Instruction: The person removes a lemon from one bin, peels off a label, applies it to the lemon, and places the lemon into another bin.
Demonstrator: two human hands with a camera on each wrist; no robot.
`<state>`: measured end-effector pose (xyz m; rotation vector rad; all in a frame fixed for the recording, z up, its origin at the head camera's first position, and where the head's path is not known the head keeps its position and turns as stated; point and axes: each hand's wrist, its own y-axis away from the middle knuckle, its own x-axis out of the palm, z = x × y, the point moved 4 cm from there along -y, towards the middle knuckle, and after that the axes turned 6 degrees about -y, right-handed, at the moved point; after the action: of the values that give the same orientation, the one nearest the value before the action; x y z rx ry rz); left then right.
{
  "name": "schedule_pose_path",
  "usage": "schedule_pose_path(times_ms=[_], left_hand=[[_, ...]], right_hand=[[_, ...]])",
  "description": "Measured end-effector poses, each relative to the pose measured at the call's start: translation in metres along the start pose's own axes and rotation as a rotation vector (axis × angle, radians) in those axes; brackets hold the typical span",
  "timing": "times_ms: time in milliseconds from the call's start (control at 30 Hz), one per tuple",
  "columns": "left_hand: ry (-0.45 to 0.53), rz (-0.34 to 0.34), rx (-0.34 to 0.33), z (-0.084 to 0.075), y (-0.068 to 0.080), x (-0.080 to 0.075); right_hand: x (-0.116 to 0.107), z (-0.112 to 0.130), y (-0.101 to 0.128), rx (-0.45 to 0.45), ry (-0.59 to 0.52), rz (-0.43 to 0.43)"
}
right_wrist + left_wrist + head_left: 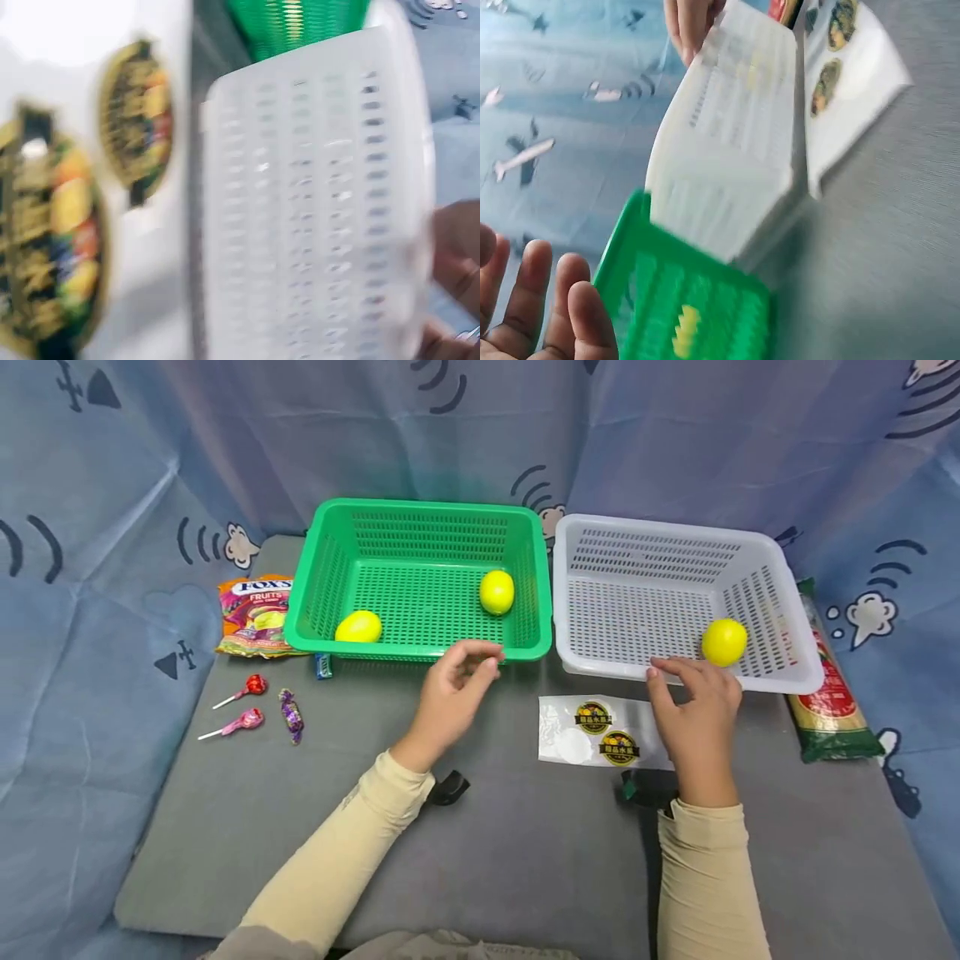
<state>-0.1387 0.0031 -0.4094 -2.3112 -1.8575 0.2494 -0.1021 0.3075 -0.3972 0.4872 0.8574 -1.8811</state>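
Sticker sheet (600, 732) nearest; green basket (420, 647): two lemons; white basket (795, 681): one.

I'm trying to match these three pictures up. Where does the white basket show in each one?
Head view: the white basket sits right of centre, beside the green basket, with a lemon inside.
Left wrist view: the white basket is blurred, at the centre, above the green one.
Right wrist view: its wall fills the middle and right, blurred.
Shared landmark: the sticker sheet next to the white basket.
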Motion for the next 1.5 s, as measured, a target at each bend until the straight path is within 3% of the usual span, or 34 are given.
schedule_pose_path(times_ms=[67,167,233,367,467,600,700,767,833,867,967,1033,1067,1133,1200,1267,1400,1433,1500], left_hand=[[0.013,-0.045,-0.035,0.004,0.016,-0.017],[0.012,-0.076,-0.099,0.011,0.035,-0.032],[0.01,-0.09,-0.122,0.017,0.042,-0.038],[0.007,-0.11,-0.125,0.024,0.045,-0.043],[0.003,-0.108,-0.103,0.022,0.042,-0.045],[-0.026,-0.136,-0.025,0.009,0.03,-0.058],[-0.156,-0.196,0.064,-0.011,0.01,-0.081],[-0.316,-0.209,0.081,-0.026,-0.013,-0.101],[-0.533,-0.14,-0.001,-0.034,-0.04,-0.121],[-0.65,-0.069,-0.065,-0.033,-0.053,-0.129],[-0.954,0.267,-0.295,-0.016,-0.085,-0.148],[-1.053,0.477,-0.407,0.002,-0.094,-0.155],[-1.073,0.542,-0.446,0.011,-0.096,-0.158],[-1.067,0.592,-0.49,0.024,-0.097,-0.164],[-1.029,0.538,-0.486,0.028,-0.096,-0.169],[-0.939,0.397,-0.466,0.023,-0.094,-0.173],[-0.675,0.122,-0.367,-0.021,-0.077,-0.162],[-0.629,0.088,-0.343,-0.035,-0.068,-0.154],[-0.594,0.087,-0.306,-0.057,-0.044,-0.132]], right_hand=[[-0.001,0.009,-0.001,0.059,0.023,0.01],[0.004,0.033,-0.003,0.064,0.017,-0.007],[0.016,0.055,-0.004,0.019,-0.018,0.003],[0.059,0.099,-0.006,-0.114,-0.073,0.111],[0.089,0.121,-0.003,-0.178,-0.044,0.198],[0.108,0.133,0.003,-0.25,0.017,0.216],[0.111,0.135,0.005,-0.287,0.019,0.194],[0.112,0.135,0.004,-0.297,0.006,0.188],[0.113,0.134,0.003,-0.293,-0.002,0.195],[0.113,0.134,0.003,-0.287,-0.005,0.202],[0.116,0.132,0.005,-0.257,-0.003,0.229],[0.117,0.132,0.006,-0.238,-0.001,0.244],[0.118,0.132,0.006,-0.231,-0.001,0.251],[0.12,0.132,0.007,-0.224,-0.003,0.261],[0.122,0.135,0.007,-0.226,-0.006,0.268],[0.123,0.136,0.007,-0.228,-0.01,0.272],[0.124,0.137,0.008,-0.237,-0.008,0.268],[0.124,0.136,0.008,-0.239,-0.008,0.266],[0.125,0.136,0.007,-0.248,-0.008,0.262]])
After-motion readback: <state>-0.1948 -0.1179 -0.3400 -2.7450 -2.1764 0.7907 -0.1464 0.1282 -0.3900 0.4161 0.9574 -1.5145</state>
